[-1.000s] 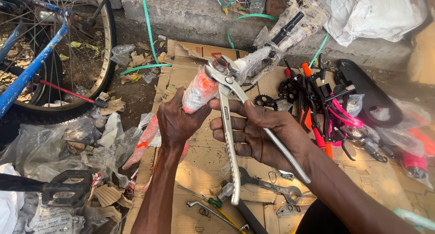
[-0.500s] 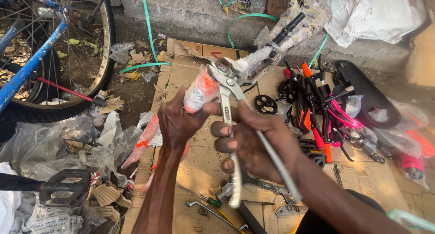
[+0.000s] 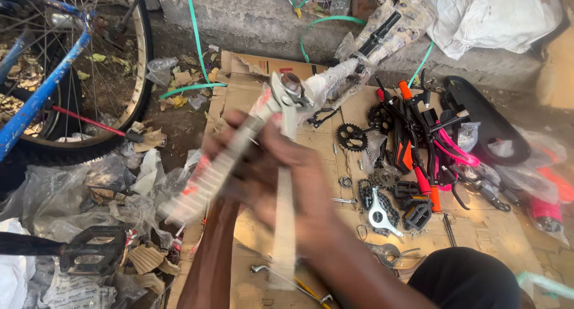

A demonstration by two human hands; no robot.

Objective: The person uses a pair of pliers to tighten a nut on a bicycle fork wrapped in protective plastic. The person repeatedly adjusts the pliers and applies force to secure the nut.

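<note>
- Far left: bicycle wheel (image 3: pixel 128 115) with blue frame tube (image 3: pixel 45 100), standing on the dirt off the left edge of the cardboard sheet (image 3: pixel 490 237).
- Lower left, off the cardboard: black pedal (image 3: pixel 92 255) lying among crumpled clear plastic wrap (image 3: pixel 72 189) and paper scraps.
- Left hand (image 3: pixel 230 159): motion-blurred; fingers wrapped round the wrapped bike part (image 3: pixel 215 171), a long white-and-red packaged piece held above the cardboard's left half, slanting from lower left up to the right.
- Right hand (image 3: pixel 293 189): also blurred; fingers closed round the handles of the large metal pliers (image 3: pixel 286 165), held roughly upright just right of the left hand.
- Head of the pliers sits at the upper end of the wrapped part, on a round metal fitting (image 3: pixel 292 80); whether it grips the fitting, cannot tell.
- Near edge of cardboard, below the hands: small spanner (image 3: pixel 263 268).
- Centre right of cardboard: black sprocket (image 3: pixel 351 135), chain (image 3: pixel 382 204), second black pedal (image 3: pixel 418 213).
- Right: heap of orange, pink and black parts (image 3: pixel 430 147); black saddle (image 3: pixel 490 127) toward the far right corner.
- Far edge: concrete kerb (image 3: pixel 239 16), green strap (image 3: pixel 194 40), white cloth (image 3: pixel 496 16).
</note>
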